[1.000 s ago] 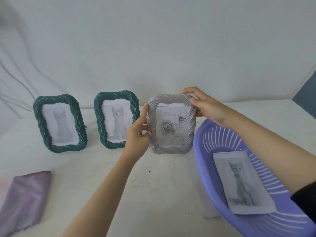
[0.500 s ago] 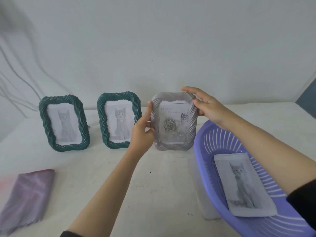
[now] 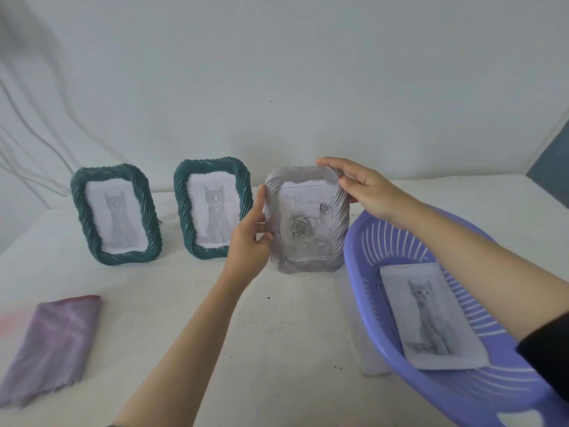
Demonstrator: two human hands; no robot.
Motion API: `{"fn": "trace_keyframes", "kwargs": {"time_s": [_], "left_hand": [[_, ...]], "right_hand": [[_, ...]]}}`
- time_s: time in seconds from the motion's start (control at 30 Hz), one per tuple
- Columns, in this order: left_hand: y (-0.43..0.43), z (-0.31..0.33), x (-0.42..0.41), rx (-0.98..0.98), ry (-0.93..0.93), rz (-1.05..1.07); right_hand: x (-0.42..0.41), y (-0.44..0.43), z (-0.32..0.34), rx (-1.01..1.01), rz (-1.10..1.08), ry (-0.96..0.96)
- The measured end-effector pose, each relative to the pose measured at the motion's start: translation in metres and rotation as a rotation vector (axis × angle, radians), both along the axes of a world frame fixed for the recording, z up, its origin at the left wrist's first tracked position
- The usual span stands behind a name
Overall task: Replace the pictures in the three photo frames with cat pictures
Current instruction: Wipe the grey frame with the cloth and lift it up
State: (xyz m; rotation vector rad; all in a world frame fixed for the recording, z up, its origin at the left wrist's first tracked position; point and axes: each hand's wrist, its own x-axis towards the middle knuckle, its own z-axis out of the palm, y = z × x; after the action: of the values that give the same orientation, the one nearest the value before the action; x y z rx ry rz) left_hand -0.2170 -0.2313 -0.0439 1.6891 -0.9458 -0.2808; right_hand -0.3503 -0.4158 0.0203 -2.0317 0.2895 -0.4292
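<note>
Currently, lilac frame upright at 12 o'clock, base on or just off the table (cannot tell); left hand pinches its 9 o'clock edge, right hand curls its fingers over its 1 o'clock corner. Risk: rope-twisted moulding is glossy and rounded, so a loose pinch could slip and topple the green frame just beside, at 9 o'clock. Rose print inside; flat paper cat print lies in the slotted purple basket, 4 o'clock.
</note>
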Motion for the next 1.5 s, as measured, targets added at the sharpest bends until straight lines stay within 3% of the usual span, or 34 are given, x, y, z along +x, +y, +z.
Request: {"fn": "trace_keyframes", "kwargs": {"time_s": [0.37,0.5,0.57,0.8,0.9,1.03,1.2,1.5], "left_hand": [[0.005,0.000,-0.014,0.019,-0.001,0.128],[0.017,-0.009,-0.040,-0.032,-0.179,0.378],[0.024,-0.017,-0.056,-0.045,-0.273,0.363],[0.031,-0.041,-0.094,0.137,-0.309,0.026],[0.027,-0.041,-0.101,0.259,-0.370,-0.052],[0.019,-0.044,-0.113,0.394,-0.534,-0.063],[0.013,-0.044,-0.125,0.569,-0.584,-0.001],[0.000,-0.036,-0.140,0.532,-0.294,-0.039]], "right_hand": [[-0.020,0.022,0.009,-0.186,-0.079,0.069],[-0.049,0.038,0.010,-0.435,-0.167,0.146],[-0.067,0.051,0.009,-0.531,-0.227,0.161],[-0.138,0.108,-0.002,-0.544,-0.104,0.407],[-0.157,0.124,-0.007,-0.459,-0.092,0.445],[-0.166,0.125,-0.013,-0.311,-0.138,0.364],[-0.170,0.117,-0.016,-0.277,-0.315,0.227],[-0.172,0.121,-0.007,-0.260,-0.403,0.157]]}}
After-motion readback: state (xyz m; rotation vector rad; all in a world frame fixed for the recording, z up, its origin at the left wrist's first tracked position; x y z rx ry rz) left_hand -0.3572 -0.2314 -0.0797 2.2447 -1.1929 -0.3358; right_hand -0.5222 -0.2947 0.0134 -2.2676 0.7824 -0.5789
